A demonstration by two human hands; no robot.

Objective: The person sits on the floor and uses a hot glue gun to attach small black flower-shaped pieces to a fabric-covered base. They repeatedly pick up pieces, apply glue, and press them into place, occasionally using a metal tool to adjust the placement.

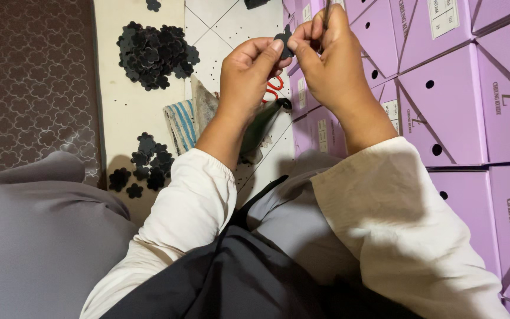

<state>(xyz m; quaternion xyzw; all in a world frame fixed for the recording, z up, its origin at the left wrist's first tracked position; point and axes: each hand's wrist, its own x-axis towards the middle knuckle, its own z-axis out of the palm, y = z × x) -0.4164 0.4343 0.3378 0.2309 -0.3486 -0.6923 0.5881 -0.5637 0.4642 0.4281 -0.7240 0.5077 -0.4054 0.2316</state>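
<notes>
My left hand (247, 74) and my right hand (326, 56) meet in front of me at the top centre, both pinching one small black flower-shaped piece (284, 42) between thumb and fingertips. My right hand also grips a thin dark rod-like tool (326, 10) that sticks up from its fingers. Cream sleeves cover both forearms. Below my hands, on the tiled floor, lie red-handled scissors (274, 88) and a dark green object (261, 127), both partly hidden by my left wrist.
A large heap of black flower pieces (154, 54) and a smaller heap (146, 165) lie on a cream board at left. A striped cloth (183, 125) lies beside them. Stacked lilac cardboard boxes (461, 112) fill the right. A patterned brown mat (30, 82) lies far left.
</notes>
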